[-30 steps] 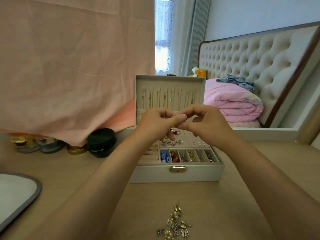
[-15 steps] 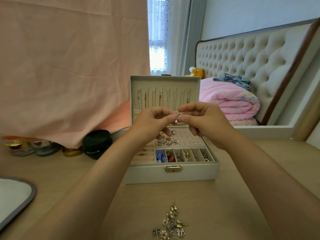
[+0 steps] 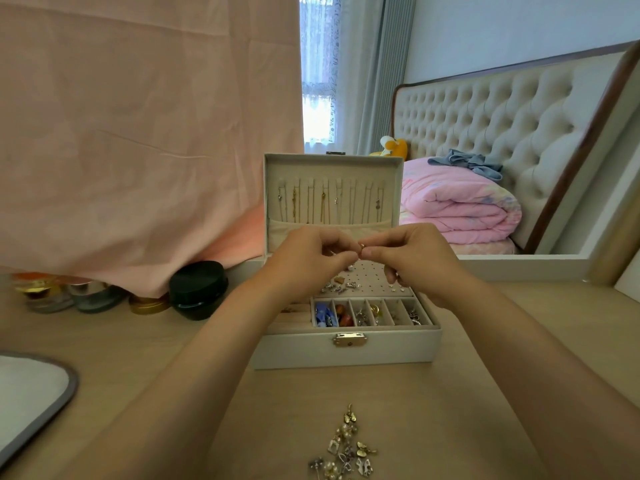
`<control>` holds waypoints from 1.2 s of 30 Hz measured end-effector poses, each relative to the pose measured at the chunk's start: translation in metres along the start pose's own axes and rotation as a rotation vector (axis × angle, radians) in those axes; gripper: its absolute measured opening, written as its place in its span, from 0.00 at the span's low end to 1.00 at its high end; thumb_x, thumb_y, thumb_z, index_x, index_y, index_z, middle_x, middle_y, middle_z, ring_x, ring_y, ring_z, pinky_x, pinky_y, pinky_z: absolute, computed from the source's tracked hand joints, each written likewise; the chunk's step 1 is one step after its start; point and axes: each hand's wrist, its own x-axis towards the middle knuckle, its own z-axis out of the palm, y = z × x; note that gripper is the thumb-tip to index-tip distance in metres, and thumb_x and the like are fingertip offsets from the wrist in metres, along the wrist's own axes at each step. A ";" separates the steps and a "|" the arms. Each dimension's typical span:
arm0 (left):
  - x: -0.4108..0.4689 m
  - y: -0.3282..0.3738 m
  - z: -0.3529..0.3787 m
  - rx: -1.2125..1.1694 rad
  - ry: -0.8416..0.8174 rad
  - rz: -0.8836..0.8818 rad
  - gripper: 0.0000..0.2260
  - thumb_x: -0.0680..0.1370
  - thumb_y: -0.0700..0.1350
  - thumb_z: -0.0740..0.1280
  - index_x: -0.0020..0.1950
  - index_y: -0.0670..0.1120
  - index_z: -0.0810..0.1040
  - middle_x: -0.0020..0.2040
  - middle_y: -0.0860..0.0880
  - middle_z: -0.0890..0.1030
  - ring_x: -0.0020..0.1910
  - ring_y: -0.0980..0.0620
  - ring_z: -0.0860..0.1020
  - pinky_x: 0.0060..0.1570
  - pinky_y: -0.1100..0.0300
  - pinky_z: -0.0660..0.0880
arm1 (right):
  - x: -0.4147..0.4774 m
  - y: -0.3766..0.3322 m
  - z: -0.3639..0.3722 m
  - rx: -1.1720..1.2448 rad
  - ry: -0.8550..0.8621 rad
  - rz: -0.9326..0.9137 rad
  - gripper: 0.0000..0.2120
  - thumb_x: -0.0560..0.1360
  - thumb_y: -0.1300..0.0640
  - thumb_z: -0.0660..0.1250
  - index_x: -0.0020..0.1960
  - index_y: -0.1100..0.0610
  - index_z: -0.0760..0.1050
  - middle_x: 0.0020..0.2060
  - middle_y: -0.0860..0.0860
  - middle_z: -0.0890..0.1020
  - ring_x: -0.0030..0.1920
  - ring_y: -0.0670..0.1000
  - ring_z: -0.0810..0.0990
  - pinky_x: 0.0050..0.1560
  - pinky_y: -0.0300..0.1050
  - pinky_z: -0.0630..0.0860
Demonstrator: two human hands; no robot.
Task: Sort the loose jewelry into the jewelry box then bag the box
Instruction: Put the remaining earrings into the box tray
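Both hands are raised over the open jewelry box (image 3: 346,351); the left hand (image 3: 308,258) and right hand (image 3: 415,261) meet tip to tip, thumb and forefinger of each pressed together and pinching one small silvery piece (image 3: 362,246) between them; the other fingers (image 3: 391,275) of the right hand are curled under the palm; what kind of piece it is cannot be told at this size. Directly below the pinching fingers lies the box's perforated stud panel (image 3: 377,275) with a few pieces scattered on it; nearer the person than the fingers runs a row of small compartments (image 3: 372,311) holding blue, red, gold and silver items; behind the fingers the lid (image 3: 332,164) stands upright with thin necklaces (image 3: 323,202) hanging inside it. Well below the fingers and close to the person, a heap of loose jewelry (image 3: 344,448) lies on the surface (image 3: 433,403), apart from the box. Left of the fingers, a black jar (image 3: 198,289) sits by the hem of a pink cloth (image 3: 138,133).
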 end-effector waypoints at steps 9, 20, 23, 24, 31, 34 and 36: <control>0.000 -0.009 -0.001 0.496 -0.200 0.016 0.08 0.77 0.51 0.69 0.55 0.58 0.84 0.56 0.59 0.78 0.57 0.57 0.73 0.58 0.55 0.72 | -0.004 0.005 0.000 -0.607 -0.116 -0.084 0.06 0.70 0.52 0.78 0.36 0.44 0.84 0.37 0.38 0.84 0.38 0.35 0.80 0.43 0.37 0.77; -0.002 -0.011 -0.001 0.479 -0.225 0.032 0.10 0.77 0.51 0.70 0.58 0.59 0.82 0.57 0.58 0.76 0.57 0.57 0.73 0.57 0.57 0.72 | -0.006 0.004 -0.002 -0.714 -0.174 -0.160 0.03 0.71 0.49 0.75 0.39 0.45 0.84 0.37 0.37 0.83 0.36 0.34 0.78 0.44 0.44 0.79; -0.002 -0.010 0.000 0.470 -0.229 0.028 0.10 0.77 0.51 0.70 0.58 0.59 0.82 0.58 0.58 0.75 0.58 0.57 0.72 0.57 0.58 0.70 | -0.007 0.001 -0.007 -0.648 -0.230 -0.150 0.04 0.73 0.51 0.73 0.40 0.46 0.85 0.35 0.36 0.83 0.32 0.32 0.76 0.38 0.37 0.71; -0.002 -0.010 0.000 0.470 -0.230 0.028 0.10 0.77 0.51 0.70 0.58 0.59 0.82 0.58 0.58 0.75 0.58 0.57 0.72 0.57 0.58 0.70 | -0.008 0.000 -0.007 -0.628 -0.239 -0.154 0.05 0.74 0.52 0.72 0.41 0.47 0.85 0.34 0.34 0.82 0.32 0.32 0.76 0.37 0.35 0.70; -0.001 -0.012 0.000 0.490 -0.237 0.033 0.10 0.77 0.52 0.69 0.58 0.59 0.81 0.58 0.57 0.76 0.58 0.57 0.72 0.58 0.56 0.73 | -0.009 0.000 -0.006 -0.600 -0.276 -0.149 0.08 0.76 0.55 0.69 0.43 0.46 0.85 0.33 0.27 0.79 0.33 0.30 0.76 0.35 0.31 0.67; -0.003 -0.009 0.001 0.496 -0.231 0.037 0.10 0.78 0.52 0.69 0.59 0.59 0.80 0.58 0.57 0.75 0.58 0.57 0.72 0.57 0.57 0.73 | -0.009 -0.002 -0.005 -0.556 -0.261 -0.147 0.06 0.76 0.54 0.70 0.43 0.46 0.84 0.34 0.32 0.81 0.32 0.30 0.76 0.37 0.33 0.67; -0.005 -0.007 0.000 0.495 -0.197 0.055 0.11 0.77 0.53 0.69 0.59 0.59 0.80 0.58 0.58 0.76 0.58 0.58 0.72 0.57 0.57 0.72 | -0.010 -0.004 -0.005 -0.528 -0.232 -0.162 0.05 0.75 0.52 0.70 0.43 0.45 0.84 0.39 0.38 0.83 0.33 0.30 0.76 0.39 0.35 0.68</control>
